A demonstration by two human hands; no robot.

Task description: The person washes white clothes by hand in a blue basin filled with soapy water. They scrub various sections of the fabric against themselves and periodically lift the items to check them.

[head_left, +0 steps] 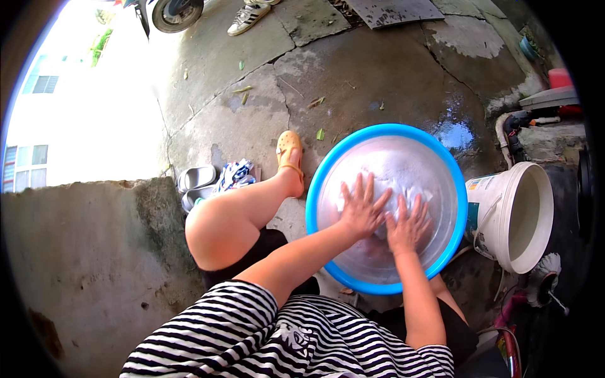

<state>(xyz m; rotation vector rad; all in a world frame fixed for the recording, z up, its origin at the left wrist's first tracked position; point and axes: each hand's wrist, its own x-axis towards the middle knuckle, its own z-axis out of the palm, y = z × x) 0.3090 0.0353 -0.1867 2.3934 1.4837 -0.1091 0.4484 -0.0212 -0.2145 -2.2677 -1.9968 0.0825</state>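
In front of me is a round, pale basin (318,189) with a thick blue rim. A wet white cloth (403,189) lies in it, partly hidden under my hands. My left hand (363,211) presses flat on the cloth, fingers spread. Close beside it, my right hand (406,227) also rests palm down with its fingers stretched out. Neither hand is closed around the cloth. Whitish, sudsy-looking water seems to surround the cloth, though its depth cannot be made out.
Right of the basin, a white bucket (498,217) leans with its mouth toward the right. A round brush (545,280) lies below it. Grey slippers (196,178) and a blue-white cloth (236,175) are by my left leg, near a low concrete wall (94,252). Wet, cracked concrete (372,69) stretches ahead.
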